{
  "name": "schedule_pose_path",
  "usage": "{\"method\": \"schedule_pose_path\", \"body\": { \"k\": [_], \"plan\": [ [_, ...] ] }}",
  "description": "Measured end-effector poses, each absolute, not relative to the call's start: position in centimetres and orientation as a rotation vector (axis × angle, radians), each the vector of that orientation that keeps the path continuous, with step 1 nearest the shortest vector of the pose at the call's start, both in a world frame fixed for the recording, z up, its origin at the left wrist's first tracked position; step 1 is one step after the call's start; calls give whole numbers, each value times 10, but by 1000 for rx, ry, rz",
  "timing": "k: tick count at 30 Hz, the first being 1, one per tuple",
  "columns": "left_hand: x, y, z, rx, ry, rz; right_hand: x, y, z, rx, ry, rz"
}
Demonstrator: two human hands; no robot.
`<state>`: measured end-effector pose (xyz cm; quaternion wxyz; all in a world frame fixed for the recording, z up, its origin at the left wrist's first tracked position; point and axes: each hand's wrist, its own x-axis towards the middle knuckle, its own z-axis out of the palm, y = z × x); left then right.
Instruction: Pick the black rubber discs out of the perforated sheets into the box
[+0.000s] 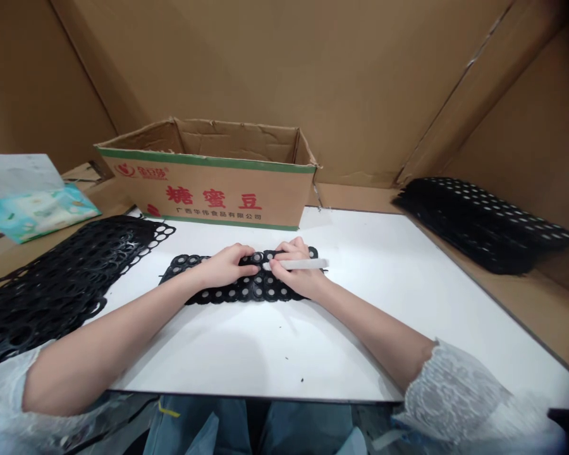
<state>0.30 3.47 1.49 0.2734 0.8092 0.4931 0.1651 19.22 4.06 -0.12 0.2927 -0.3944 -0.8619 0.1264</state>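
A black sheet of joined rings with pale round centres (232, 293) lies flat on the white tabletop in front of me. My left hand (227, 264) rests on its upper middle, thumb and fingers apart, with the fingertips touching the rings. In my right hand (296, 272) is a slim white pen-like tool (308, 264), gripped like a pen. Its tip points left at the rings near the sheet's middle, close to my left fingertips. Whether the tip touches the sheet I cannot tell.
An open cardboard box (208, 189) with red lettering stands behind the sheet. Black perforated sheets (71, 265) are piled at left, near a tissue pack (42, 212). Another stack of black sheets (483, 221) lies at right. Small dark bits dot the white tabletop (360, 354).
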Motion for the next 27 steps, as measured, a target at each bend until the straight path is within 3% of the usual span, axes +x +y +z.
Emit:
{"method": "schedule_pose_path", "body": {
  "k": [10, 15, 22, 27],
  "plan": [
    [14, 27, 11, 2199, 1603, 540, 178, 46, -12, -1209, -2261, 153],
    [12, 25, 13, 2185, 1491, 490, 178, 47, -9, -1248, -2242, 102],
    [4, 29, 20, 2310, 1404, 458, 202, 48, 4, -969, -2225, 666],
    [-3, 31, 22, 2438, 1431, 348, 199, 49, 3, -942, -2107, 671]
  ]
}}
